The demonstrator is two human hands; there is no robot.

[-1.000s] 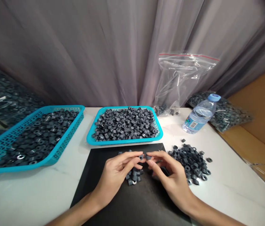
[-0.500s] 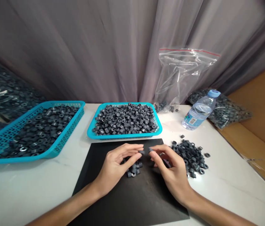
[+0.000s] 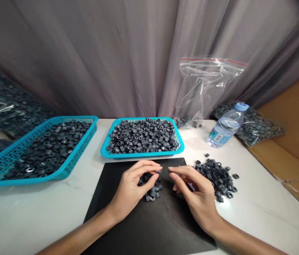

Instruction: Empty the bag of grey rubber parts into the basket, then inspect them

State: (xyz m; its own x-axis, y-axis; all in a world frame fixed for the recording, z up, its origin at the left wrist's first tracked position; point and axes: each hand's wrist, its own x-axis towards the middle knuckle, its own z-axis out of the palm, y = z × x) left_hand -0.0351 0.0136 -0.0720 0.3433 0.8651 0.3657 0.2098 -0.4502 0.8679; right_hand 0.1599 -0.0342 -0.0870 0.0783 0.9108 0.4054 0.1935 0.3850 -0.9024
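My left hand pinches a small dark grey ring between thumb and fingers. Facing it across a narrow gap, my right hand has its thumb and forefinger together on a small grey piece, mostly covered by the fingertips. Both hands are above a black mat. A small pile of grey rings lies on the mat, partly behind my left hand. Beyond my right hand, a larger loose pile of rings rests on the white table.
Two blue baskets hold many grey rings. A clear zip bag and a water bottle stand at the back right. Filled bags of rings lie at the far left and far right.
The view has shifted slightly, so the scene sits a little lower and further right. Both hands keep their pinched poses, with the right fingers covering more of their piece.
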